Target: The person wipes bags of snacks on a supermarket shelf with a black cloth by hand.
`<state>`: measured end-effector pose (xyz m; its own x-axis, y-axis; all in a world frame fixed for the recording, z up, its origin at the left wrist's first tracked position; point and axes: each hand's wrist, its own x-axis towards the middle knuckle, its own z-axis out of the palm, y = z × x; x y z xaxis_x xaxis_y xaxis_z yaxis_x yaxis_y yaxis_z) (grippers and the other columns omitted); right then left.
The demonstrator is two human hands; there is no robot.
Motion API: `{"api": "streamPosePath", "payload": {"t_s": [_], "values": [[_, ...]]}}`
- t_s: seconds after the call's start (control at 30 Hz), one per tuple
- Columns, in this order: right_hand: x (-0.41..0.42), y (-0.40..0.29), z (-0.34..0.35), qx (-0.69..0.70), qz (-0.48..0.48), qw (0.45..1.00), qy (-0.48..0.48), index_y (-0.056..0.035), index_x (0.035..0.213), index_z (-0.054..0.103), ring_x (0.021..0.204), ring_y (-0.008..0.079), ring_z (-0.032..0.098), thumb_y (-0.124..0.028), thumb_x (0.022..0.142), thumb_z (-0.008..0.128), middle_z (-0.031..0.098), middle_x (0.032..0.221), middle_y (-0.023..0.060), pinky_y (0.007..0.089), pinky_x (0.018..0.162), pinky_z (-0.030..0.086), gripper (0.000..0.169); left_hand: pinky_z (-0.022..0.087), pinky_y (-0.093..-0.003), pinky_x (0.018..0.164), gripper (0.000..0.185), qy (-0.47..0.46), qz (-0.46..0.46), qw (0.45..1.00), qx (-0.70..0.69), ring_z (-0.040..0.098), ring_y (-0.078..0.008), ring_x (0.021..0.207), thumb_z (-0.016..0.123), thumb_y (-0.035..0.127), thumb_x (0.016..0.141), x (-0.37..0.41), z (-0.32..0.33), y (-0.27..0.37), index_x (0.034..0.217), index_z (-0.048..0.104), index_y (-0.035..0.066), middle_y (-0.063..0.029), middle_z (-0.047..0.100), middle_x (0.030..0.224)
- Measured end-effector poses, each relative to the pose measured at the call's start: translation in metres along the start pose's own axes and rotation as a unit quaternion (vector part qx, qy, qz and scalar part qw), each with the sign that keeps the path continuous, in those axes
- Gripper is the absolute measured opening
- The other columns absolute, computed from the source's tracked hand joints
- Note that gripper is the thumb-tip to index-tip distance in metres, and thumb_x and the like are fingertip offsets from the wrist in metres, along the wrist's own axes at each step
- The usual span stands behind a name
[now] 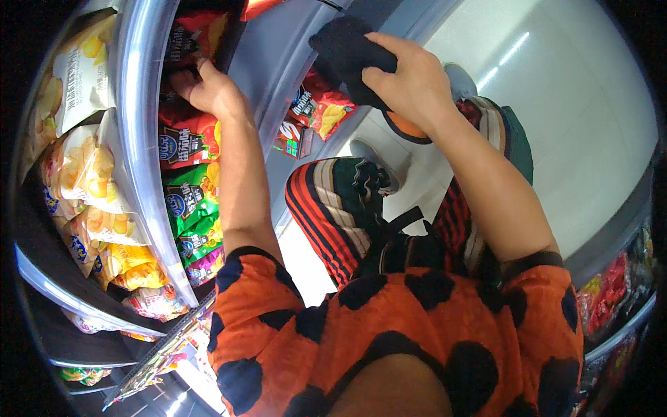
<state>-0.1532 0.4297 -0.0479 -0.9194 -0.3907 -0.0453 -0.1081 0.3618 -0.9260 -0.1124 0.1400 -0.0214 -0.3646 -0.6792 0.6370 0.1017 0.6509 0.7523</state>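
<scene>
My left hand [208,91] reaches into a shelf at the upper left, its fingers partly in shadow against red snack bags [190,138]; whether it grips one cannot be told. Below it on the same shelf stand green snack bags [195,208] and a purple one [206,266]. At the upper middle, my right hand [409,78] holds a dark cloth [349,57], pinched between thumb and fingers. Under that hand shows an orange, dark-edged thing [409,129]. A red chip bag [328,112] lies on the lower shelf beside the cloth.
Clear shelf edge strips [140,130] curve past my left hand. White potato chip bags [83,78] and yellow bags [130,266] fill the shelf at the left. A small red box [293,139] is on the lower shelf. My bent knees are above the tiled floor [568,104]; packaged goods [604,297] stand at the right.
</scene>
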Motion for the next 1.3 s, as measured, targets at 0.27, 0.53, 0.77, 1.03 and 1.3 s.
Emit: {"api": "streamPosePath", "payload": {"t_s": [0.27,0.53,0.77,1.03,1.3], "values": [[0.007,0.004,0.003,0.086,0.078,0.993,0.004,-0.0139,0.115,0.061,0.093,0.0362,0.061,-0.029,0.068,0.061,0.064,0.099,0.0201,0.0408,0.085,0.047,0.05,0.048,-0.028,0.074,0.018,-0.359,-0.317,0.877,0.032,0.06,-0.0151,0.08,0.06,0.008,0.085,-0.137,-0.051,0.028,0.1,0.056,-0.001,-0.006,0.062,0.086],[0.013,0.015,0.008,0.097,0.052,0.993,0.038,-0.0053,0.112,0.062,0.085,0.0328,0.064,-0.029,0.066,0.064,0.066,0.09,0.0214,0.0353,0.079,0.05,0.052,0.047,-0.0261,0.066,0.022,-0.023,-0.562,0.827,0.023,0.059,-0.0132,0.075,0.063,0.008,0.081,-0.151,-0.096,-0.208,0.101,0.057,0.001,-0.0053,0.062,0.083],[0.014,0.018,0.004,0.167,0.122,0.978,0.015,-0.0006,0.112,0.061,0.082,0.0237,0.066,-0.024,0.066,0.066,0.067,0.089,0.0174,0.0302,0.076,0.05,0.052,0.046,-0.0261,0.063,0.023,0.033,-0.634,0.773,0.018,0.059,-0.013,0.073,0.063,0.007,0.08,-0.153,-0.078,-0.24,0.102,0.057,0.002,-0.0049,0.062,0.082],[0.009,0.013,0.005,0.238,0.137,0.961,0.031,0.0001,0.111,0.062,0.079,0.0184,0.064,-0.016,0.067,0.067,0.067,0.088,0.0129,0.029,0.073,0.051,0.047,0.045,-0.0261,0.061,0.025,-0.065,-0.65,0.756,0.023,0.057,-0.0128,0.07,0.063,0.007,0.079,-0.164,-0.087,-0.204,0.103,0.057,0.002,-0.0045,0.062,0.082],[0.019,0.007,-0.01,0.392,0.157,0.903,0.079,0.0049,0.117,0.055,0.078,0.0181,0.062,-0.006,0.069,0.065,0.065,0.093,0.0116,0.0294,0.07,0.051,0.05,0.047,-0.0391,0.078,0.032,-0.5,-0.244,0.798,0.232,0.062,-0.0306,0.087,0.063,0.021,0.078,-0.175,-0.055,-0.07,0.099,0.059,-0.004,-0.0205,0.063,0.093]]}}
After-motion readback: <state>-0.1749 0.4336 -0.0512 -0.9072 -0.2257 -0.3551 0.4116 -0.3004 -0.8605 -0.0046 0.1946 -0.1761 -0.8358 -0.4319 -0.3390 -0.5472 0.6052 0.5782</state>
